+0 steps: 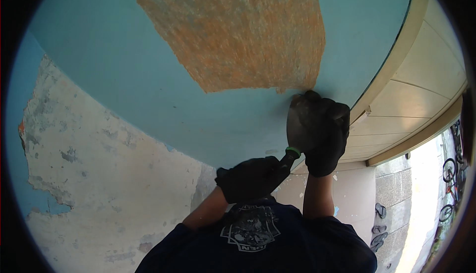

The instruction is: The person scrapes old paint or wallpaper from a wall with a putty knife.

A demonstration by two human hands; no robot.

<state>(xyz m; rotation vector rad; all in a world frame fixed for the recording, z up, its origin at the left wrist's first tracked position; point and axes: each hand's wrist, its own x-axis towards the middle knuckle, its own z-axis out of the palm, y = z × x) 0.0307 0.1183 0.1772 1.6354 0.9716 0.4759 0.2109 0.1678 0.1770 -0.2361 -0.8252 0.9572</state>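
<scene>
My left hand (252, 176), in a black glove, is closed round the dark handle of a trowel (296, 132) with a green collar. The trowel's dull grey rounded blade points up and overlaps the side of my right hand. Also gloved in black, my right hand (329, 124) is raised near the wall with its fingers curled; what they hold, if anything, is hidden. Just above it lies the lower right corner of a rough orange-brown patch (248, 40) on the blue-green painted wall (213, 124).
A whitish, worn surface (114, 164) with flaking edges spreads at the left. Beige panels (411, 94) run along the right. Beyond them, several pieces of footwear (379, 228) lie on paving, and bicycles (447, 191) stand at the far right.
</scene>
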